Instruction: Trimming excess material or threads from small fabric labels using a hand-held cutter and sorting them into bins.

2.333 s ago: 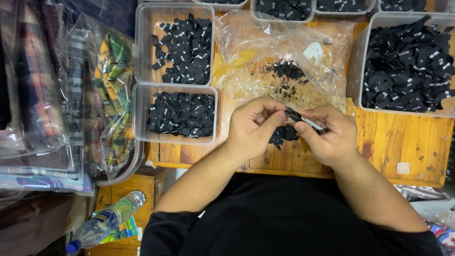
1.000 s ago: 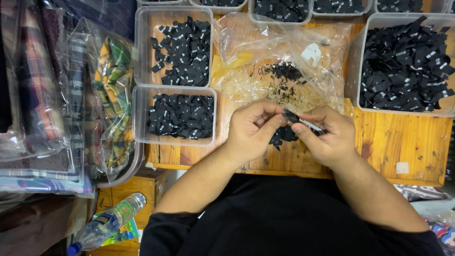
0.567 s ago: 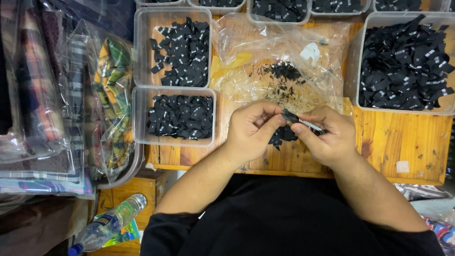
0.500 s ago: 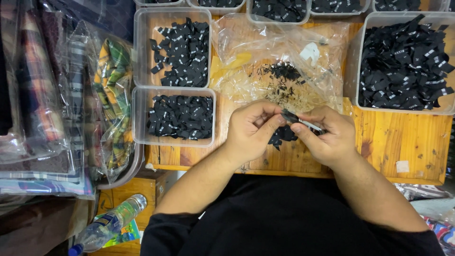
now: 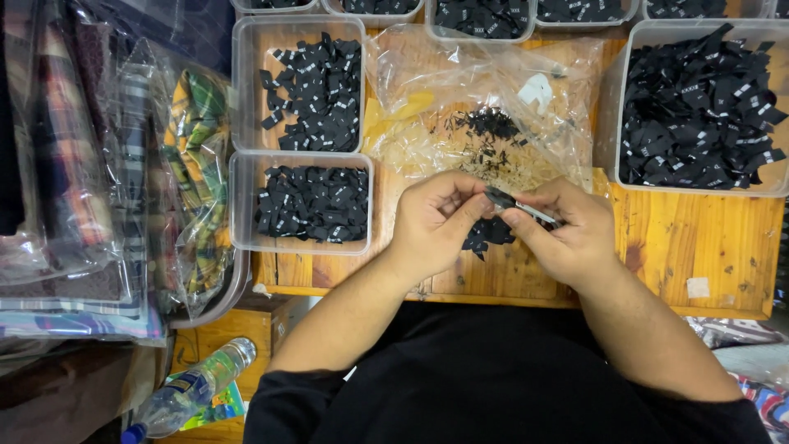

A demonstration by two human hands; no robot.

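Both hands meet over the wooden tabletop. The left hand and right hand pinch a small black label between their fingertips, perhaps with a thin tool, hard to tell. More labels lie beneath, a clear bag behind, trays to the left

Wearer's body: bare hands and forearms, black short-sleeved top.

Left hand and right hand carry no gloves, rings or watch that show. Forearms are bare up to about the elbow. The black top fills the lower centre of the frame; it is plain dark fabric with no visible print, seams or buttons. Its sleeve edges sit at lower left and lower right. Fingernails are short.
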